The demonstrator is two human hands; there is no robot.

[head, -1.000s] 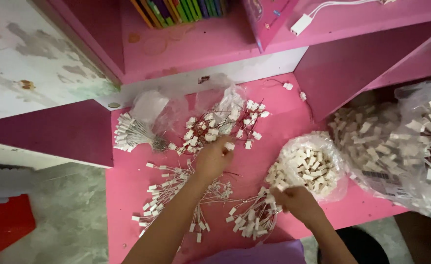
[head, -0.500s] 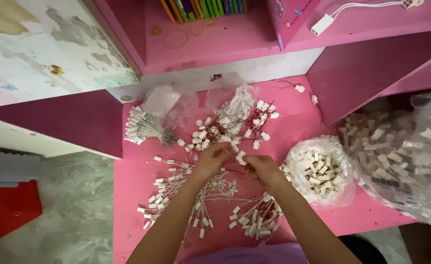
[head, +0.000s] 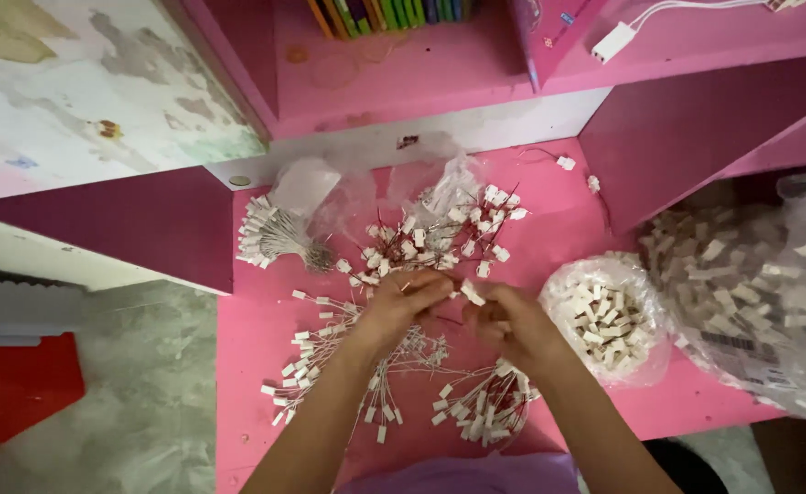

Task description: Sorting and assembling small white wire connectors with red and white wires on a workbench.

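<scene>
Head view is showing both hands now meeting over the middle of the pink desk (head: 266,320); a second ago the right hand (head: 511,322) was lower, down by the bundle of wired white tags (head: 481,416) near the desk's front edge. The left hand (head: 401,306) is pinching thin wire leads, and the right hand is gripping a small white connector block (head: 470,293) between fingertips, so a piece is being joined or fitted between them. Loose red-wired connectors (head: 440,233) are lying just beyond the hands, and an open bag of white blocks (head: 604,316) is sitting to the right. The fingertips are hiding the contact point, and the big bag (head: 760,274) is being cut off at the frame edge.
</scene>
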